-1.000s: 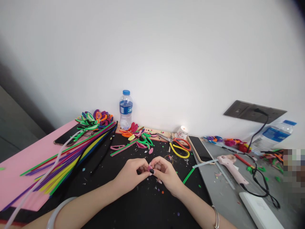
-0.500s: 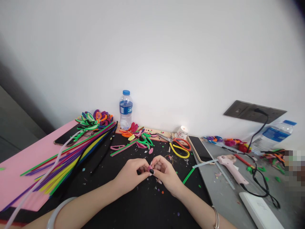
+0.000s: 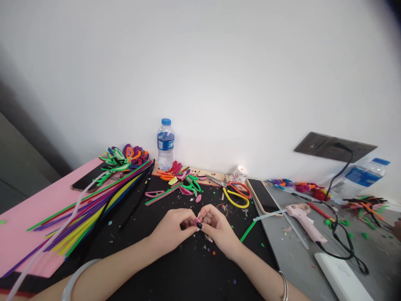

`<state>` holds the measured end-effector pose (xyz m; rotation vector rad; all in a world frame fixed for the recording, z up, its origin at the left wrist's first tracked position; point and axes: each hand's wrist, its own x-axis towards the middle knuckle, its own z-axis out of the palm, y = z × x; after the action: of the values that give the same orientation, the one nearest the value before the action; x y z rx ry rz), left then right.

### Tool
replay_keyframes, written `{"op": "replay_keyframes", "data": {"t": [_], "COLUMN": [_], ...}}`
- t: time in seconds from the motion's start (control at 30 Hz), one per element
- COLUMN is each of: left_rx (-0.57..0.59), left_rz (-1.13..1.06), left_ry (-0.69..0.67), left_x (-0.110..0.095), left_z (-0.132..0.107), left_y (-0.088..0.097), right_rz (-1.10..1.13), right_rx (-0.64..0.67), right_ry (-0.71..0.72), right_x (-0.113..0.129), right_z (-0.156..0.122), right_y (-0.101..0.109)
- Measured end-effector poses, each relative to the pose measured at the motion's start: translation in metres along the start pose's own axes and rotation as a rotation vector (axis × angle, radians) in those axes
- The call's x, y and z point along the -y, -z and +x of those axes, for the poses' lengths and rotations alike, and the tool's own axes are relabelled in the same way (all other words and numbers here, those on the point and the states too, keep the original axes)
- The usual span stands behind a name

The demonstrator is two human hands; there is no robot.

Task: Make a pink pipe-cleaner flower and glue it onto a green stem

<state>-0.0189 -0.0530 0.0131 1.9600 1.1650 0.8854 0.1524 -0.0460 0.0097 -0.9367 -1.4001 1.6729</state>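
Note:
My left hand (image 3: 176, 230) and my right hand (image 3: 217, 230) meet over the black mat (image 3: 188, 276), thumbs and fingertips pinched together. Between them is a small pink fuzzy piece (image 3: 197, 220), which looks like pipe cleaner; the fingers hide most of it. Just beyond my hands lie cut and bent pipe cleaners (image 3: 191, 184) in green, pink and orange. Scissors (image 3: 237, 197) with one yellow and one red handle rest behind my right hand. A green strip (image 3: 248, 231) lies close to my right wrist.
Long pipe cleaners (image 3: 94, 209) fan out at left beside looped flowers (image 3: 125, 156). A water bottle (image 3: 166, 144) stands by the wall. At right are a phone (image 3: 265, 196), a pink glue gun (image 3: 305, 223) with black cord, and a white box (image 3: 343, 276). Another person's hand (image 3: 397, 229) shows at the right edge.
My hands keep the same pinch in nearly the same place. At the right edge, the area that was pixelated before now shows pipe cleaner scraps and part of another person's hand.

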Motion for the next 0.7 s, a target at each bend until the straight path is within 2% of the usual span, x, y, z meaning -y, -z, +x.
{"op": "replay_keyframes", "data": {"t": [0.7], "left_rx": [0.007], "left_rz": [0.015], "left_ry": [-0.007], "left_x": [-0.0005], "left_z": [0.0005], "left_y": [0.0007], "right_rz": [-0.012], "right_rx": [0.033], "right_ry": [0.046], "right_x": [-0.0042], "right_z": [-0.0008], "right_y": [0.0021]}}
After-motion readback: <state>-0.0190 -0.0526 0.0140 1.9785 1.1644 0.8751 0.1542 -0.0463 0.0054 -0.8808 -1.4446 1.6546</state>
